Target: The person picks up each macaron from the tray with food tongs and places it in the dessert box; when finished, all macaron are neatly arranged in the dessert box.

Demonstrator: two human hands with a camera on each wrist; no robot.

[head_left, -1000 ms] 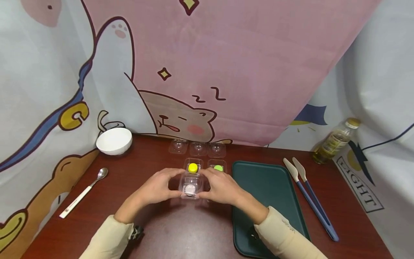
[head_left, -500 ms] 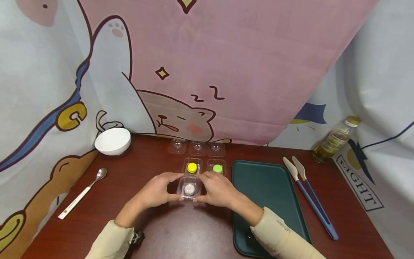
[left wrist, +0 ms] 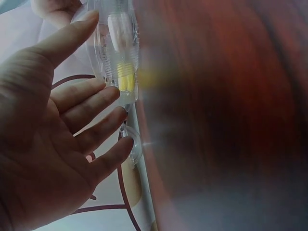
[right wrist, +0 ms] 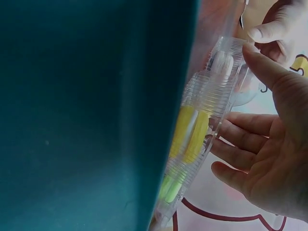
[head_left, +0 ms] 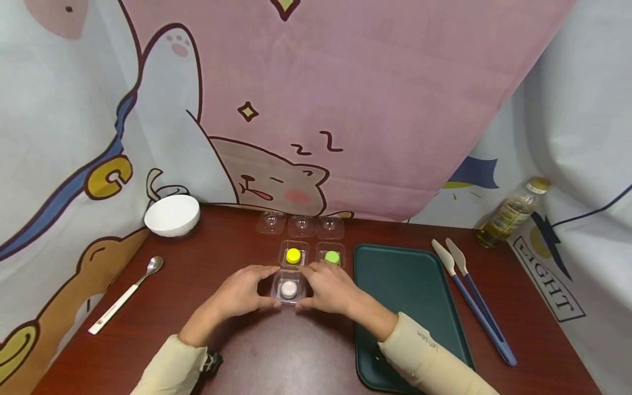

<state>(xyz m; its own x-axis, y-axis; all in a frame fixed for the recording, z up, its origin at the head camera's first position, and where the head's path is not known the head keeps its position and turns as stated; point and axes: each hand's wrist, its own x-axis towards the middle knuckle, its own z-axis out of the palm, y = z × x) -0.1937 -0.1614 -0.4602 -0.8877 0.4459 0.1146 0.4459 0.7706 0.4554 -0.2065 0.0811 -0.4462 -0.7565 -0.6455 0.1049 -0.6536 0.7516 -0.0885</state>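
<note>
A white macaron [head_left: 289,289] sits in a clear plastic box [head_left: 281,299] near the table's middle, with a clear lid over it. My left hand [head_left: 241,292] holds the lid's left side between thumb and forefinger. From the opposite side my right hand [head_left: 329,289] grips it likewise; other fingers extend loosely. Just behind are a yellow macaron [head_left: 293,255] and a green macaron [head_left: 332,257], each in a clear box. In the right wrist view the yellow macaron [right wrist: 196,137] shows its pale filling. Whether the lid is fully seated cannot be told.
Several clear domed lids [head_left: 302,226] line the back. A dark green tray [head_left: 400,285] lies right, beside blue-handled tongs [head_left: 476,304] and an oil bottle [head_left: 513,214]. At left are a white bowl [head_left: 172,215] and a spoon [head_left: 125,296]. Printed cloth [head_left: 385,109] closes off the back.
Both hands and the clear lid have come down slightly over the white macaron's box. The view has shifted a little; everything else stays where it was.
</note>
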